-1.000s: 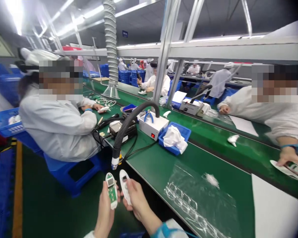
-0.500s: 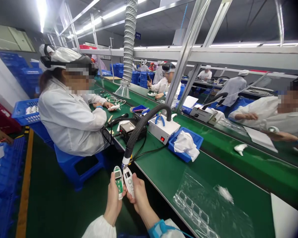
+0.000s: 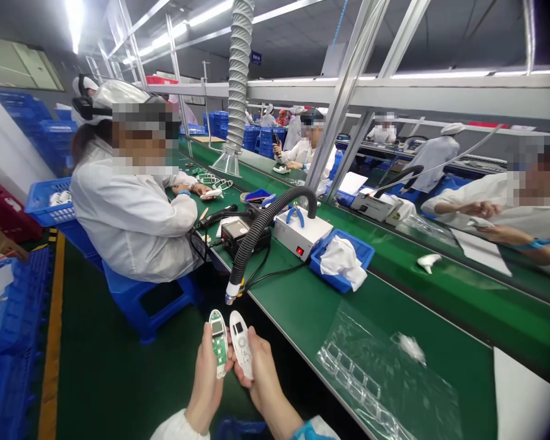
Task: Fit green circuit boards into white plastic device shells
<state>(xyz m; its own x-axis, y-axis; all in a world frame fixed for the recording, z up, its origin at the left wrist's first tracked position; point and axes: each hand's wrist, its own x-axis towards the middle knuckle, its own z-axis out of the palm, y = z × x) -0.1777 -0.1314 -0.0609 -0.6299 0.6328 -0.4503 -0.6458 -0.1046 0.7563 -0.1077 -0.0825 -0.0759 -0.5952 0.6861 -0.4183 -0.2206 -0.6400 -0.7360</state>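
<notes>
My left hand (image 3: 205, 373) is closed round a white half-shell with a green circuit board (image 3: 220, 348) and a small grey screen facing up. My right hand (image 3: 262, 366) grips a white remote-control cover (image 3: 241, 343) with a dark window and round buttons. Both pieces stand upright side by side, close together, with my fingertips nearly meeting between them. Just above them hangs the nozzle of a black flexible hose (image 3: 233, 292), apart from both pieces. The hose runs to a white box (image 3: 297, 229) with a lit red switch and blue pliers (image 3: 296, 214) on top.
A blue tray (image 3: 343, 282) with white cloth stands on the green bench (image 3: 284, 305). Nearer lies a plastic bag (image 3: 362, 366) with clear frames. A white part (image 3: 428, 263) sits on the belt. Left, a co-worker (image 3: 132, 201) sits on a blue stool (image 3: 151, 308); other people work opposite.
Both hands have lowered slightly, bringing the two pieces down from the hose nozzle. The white part on the belt has shifted left in view. A co-worker at right has moved their hands.
</notes>
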